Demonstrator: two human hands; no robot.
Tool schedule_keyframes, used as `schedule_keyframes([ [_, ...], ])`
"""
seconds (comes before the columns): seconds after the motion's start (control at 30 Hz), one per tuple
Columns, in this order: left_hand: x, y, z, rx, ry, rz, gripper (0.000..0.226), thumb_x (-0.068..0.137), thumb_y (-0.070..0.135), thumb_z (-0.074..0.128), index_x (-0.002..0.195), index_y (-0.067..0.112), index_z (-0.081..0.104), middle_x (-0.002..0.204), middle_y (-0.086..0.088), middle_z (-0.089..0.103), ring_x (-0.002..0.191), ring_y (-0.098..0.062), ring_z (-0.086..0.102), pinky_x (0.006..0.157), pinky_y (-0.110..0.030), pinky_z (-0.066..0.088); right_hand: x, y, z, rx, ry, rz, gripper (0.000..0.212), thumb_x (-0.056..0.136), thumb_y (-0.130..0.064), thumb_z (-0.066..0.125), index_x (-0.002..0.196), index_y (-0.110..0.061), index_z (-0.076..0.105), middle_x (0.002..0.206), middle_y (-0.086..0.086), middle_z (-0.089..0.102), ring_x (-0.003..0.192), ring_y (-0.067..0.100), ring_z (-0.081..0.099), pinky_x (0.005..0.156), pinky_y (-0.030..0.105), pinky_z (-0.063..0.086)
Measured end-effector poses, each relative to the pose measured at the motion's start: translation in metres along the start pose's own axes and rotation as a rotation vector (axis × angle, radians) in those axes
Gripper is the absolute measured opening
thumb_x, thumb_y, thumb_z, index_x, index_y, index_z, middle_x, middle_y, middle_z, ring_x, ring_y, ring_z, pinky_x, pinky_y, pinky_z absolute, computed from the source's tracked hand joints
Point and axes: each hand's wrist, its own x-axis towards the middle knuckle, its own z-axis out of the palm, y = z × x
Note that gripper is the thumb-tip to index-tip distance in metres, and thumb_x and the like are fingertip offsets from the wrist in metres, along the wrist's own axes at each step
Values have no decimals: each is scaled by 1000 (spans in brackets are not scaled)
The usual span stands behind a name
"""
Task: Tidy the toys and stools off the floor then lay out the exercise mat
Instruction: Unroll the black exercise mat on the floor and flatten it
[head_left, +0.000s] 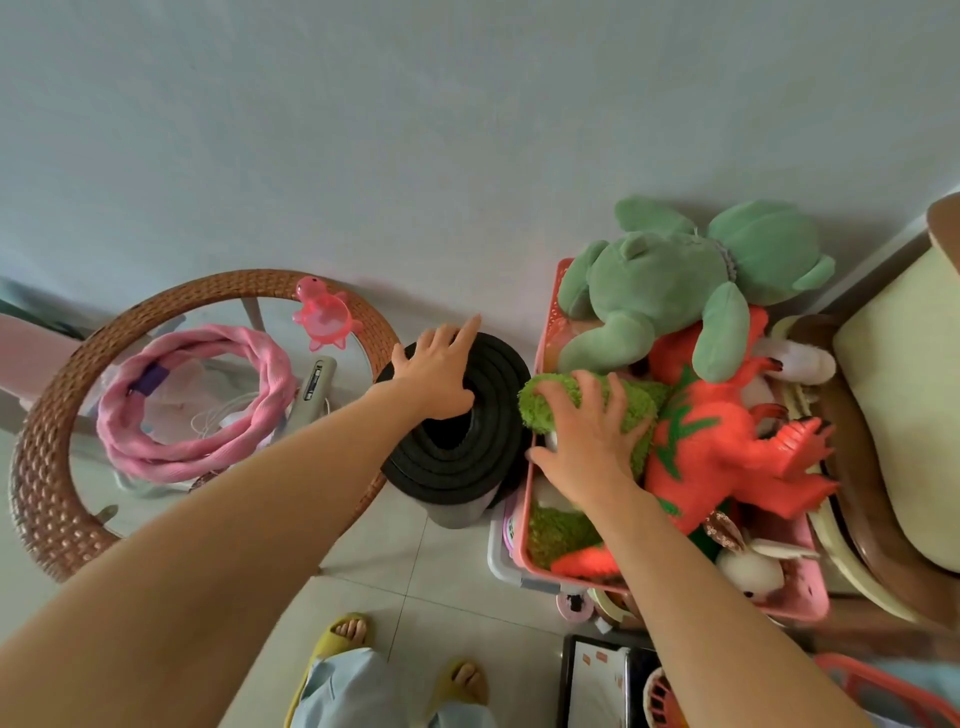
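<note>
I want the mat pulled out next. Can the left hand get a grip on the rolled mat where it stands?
Probably yes: the left hand already rests on the top of the rolled mat, which stands upright with nothing over it.

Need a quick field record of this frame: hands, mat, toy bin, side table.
left hand: open, fingers spread, resting on the top end of the rolled mat
right hand: open, pressing on the fuzzy green plush toy in the bin
rolled mat: black, standing on end on the tile floor, between table and bin
pink bin: heaped with toys; green plush frog on top, orange dinosaur beside it
wicker table: round, glass top; holds pink hoop and pink turtle toy
</note>
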Motion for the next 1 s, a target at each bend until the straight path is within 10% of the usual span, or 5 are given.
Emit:
schedule_keyframes([
  [0.33,-46,-16,39,107,-9,-14,72,78,17,65,138,23,26,137,-6,26,128,-33,26,100,-52,36,-3,2,2,11,37,-24,64,83,-11,56,135,-36,28,149,4,10,141,39,-5,105,74,6],
  [0.7,-141,-40,80,22,-68,-92,68,75,21,71,126,26,27,129,1,46,116,-25,49,84,-41,55,-21,-12,10,-22,140,-99,62,83,-35,60,138,-34,31,155,6,8,143,39,-3,104,73,2],
  [0.83,-168,-50,84,30,-111,-146,72,76,19,70,135,23,29,137,1,39,126,-25,42,88,-41,53,-57,-29,29,94,355,-290,66,78,-40,65,136,-19,41,146,12,37,140,36,24,110,59,5],
  [1.0,-191,-62,83,-13,-58,-203,60,77,23,69,130,22,41,136,0,42,125,-25,44,87,-41,53,-112,-79,57,350,-274,-244,100,73,-61,65,148,-25,10,153,2,24,142,23,23,114,50,24],
])
